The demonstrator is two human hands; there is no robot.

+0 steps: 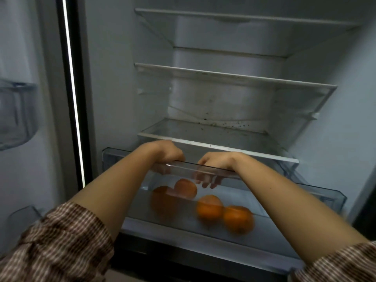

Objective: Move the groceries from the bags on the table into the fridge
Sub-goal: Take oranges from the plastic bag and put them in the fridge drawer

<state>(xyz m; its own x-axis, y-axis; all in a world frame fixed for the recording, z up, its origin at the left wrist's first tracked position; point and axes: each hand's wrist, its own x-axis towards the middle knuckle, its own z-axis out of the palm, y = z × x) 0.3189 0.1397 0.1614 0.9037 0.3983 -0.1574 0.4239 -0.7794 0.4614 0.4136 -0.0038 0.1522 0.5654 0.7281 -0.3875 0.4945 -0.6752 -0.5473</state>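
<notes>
The fridge stands open in front of me. Its clear crisper drawer (317, 192) at the bottom is pulled partway out. Both hands hook over the drawer's clear front rim. My left hand (165, 152) grips it at the left, my right hand (218, 161) at the middle, fingers curled down behind the plastic. Several oranges lie blurred in the drawer: one (186, 188) near the back, one (209, 207) in the middle and one (238, 219) to its right. A further orange (161, 200) lies at the left.
Three bare glass shelves sit above the drawer: the lowest (203, 131), the middle (234, 77) and the top (244, 19). The open door at the left carries a clear bin (16, 115). A lit strip (73, 94) runs down the fridge's left edge.
</notes>
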